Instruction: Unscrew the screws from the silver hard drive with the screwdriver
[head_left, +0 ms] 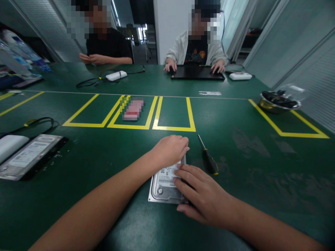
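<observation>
Both hands lay on the hard drive (pixel 164 186) near the desk's front edge, left hand (pixel 170 150) fingers curled together, right hand (pixel 201 195) fingers spread flat, screwdriver (pixel 208 156) lying untouched beside it, cover still on.

A big green table (pixel 261 167) holds many things. Yellow tape boxes (pixel 174 116) sit in its middle. At its left edge lies another silver drive (pixel 28 155) beside a white box (pixel 10 144). A metal bowl (pixel 278 101) sits at its right side. Two people sit at its far side, one with a black keyboard (pixel 197 73).
</observation>
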`<state>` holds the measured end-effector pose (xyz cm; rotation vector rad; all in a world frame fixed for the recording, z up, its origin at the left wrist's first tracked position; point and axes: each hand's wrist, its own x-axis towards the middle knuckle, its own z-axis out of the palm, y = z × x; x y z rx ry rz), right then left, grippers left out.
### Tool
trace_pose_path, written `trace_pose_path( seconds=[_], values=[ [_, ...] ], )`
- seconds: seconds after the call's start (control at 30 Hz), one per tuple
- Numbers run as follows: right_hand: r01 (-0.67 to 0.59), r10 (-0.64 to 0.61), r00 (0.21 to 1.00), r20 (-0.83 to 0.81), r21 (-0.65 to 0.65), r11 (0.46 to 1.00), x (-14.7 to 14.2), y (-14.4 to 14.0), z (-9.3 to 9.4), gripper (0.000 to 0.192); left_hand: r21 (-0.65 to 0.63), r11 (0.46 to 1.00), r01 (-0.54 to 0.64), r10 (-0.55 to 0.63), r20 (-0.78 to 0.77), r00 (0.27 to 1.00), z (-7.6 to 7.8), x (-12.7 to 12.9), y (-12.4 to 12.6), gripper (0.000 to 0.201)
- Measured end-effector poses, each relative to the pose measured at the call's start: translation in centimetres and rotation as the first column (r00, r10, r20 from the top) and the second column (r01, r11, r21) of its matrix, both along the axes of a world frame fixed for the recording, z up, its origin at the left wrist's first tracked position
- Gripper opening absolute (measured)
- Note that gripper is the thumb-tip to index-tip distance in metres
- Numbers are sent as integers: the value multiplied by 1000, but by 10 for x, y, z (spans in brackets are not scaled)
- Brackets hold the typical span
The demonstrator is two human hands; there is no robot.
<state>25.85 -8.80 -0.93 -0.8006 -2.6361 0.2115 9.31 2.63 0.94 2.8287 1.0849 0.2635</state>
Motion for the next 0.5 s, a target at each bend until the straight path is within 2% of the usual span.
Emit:
trace_pose_path(
  seconds=[0.5],
  values=[
    [0,0,1000,3,-1,1000,0,-1,1,53,-29,1000,-10,11,15,1000,-1,0,1,21]
  ],
)
